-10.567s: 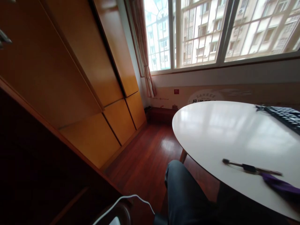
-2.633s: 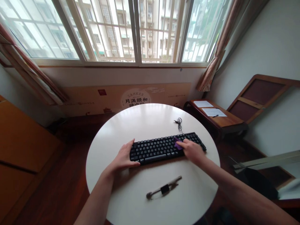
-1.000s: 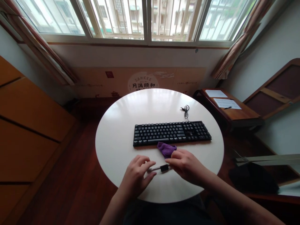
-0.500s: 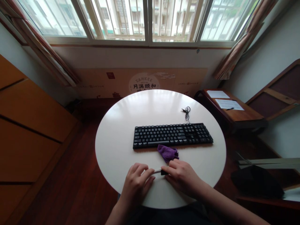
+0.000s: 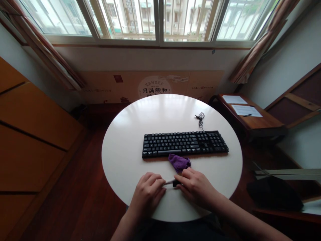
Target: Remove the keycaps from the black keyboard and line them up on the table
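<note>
1. The left hand (image 5: 147, 190), on the near side of the keyboard (image 5: 185, 144), was closed with thumb and fingers pinching one end of a slim rod (image 5: 168, 183), whose tip was hidden inside the grip
2. The right hand (image 5: 194, 184), also nearer the person than the keyboard, gripped the same rod at its black sleeve (image 5: 176, 183), leaving only a short bare stretch between the hands
3. A crumpled purple cloth (image 5: 179, 162) lay at the keyboard's near edge, just beyond the right hand; whether it touched that hand could not be told
4. The keyboard lay flat with neither hand on it, so the rod appeared to be held ready but not applied to the keys
5. How much had been done could not be judged from the keys, too small to show dirt or cleanness; any use of the rod on them seemed left to do
6. Beyond the keyboard's far right corner lay its coiled cable (image 5: 201, 119), all on a round white table (image 5: 122, 140)
</note>
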